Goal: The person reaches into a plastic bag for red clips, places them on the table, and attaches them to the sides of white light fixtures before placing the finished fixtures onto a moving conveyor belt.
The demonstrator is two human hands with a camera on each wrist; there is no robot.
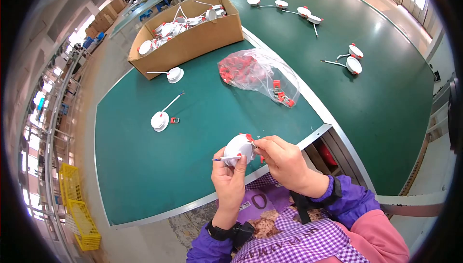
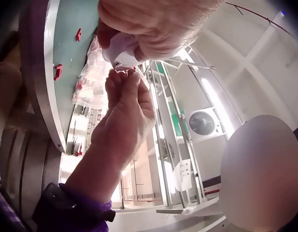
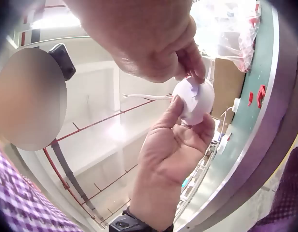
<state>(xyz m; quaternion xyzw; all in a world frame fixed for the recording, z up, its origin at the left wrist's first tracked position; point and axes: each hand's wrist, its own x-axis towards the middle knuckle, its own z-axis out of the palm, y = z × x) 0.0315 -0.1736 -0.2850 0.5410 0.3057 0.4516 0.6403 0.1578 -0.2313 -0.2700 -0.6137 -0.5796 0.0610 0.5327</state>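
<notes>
Above the near edge of the green table, the left hand grips the round white fixture by its rim, likely light, stiff and slick, while the right hand pinches what seems a red clip at its edge

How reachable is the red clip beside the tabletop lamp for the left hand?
Probably yes: nothing blocks the left hand from the red clip, though that hand is holding another lamp.
</notes>
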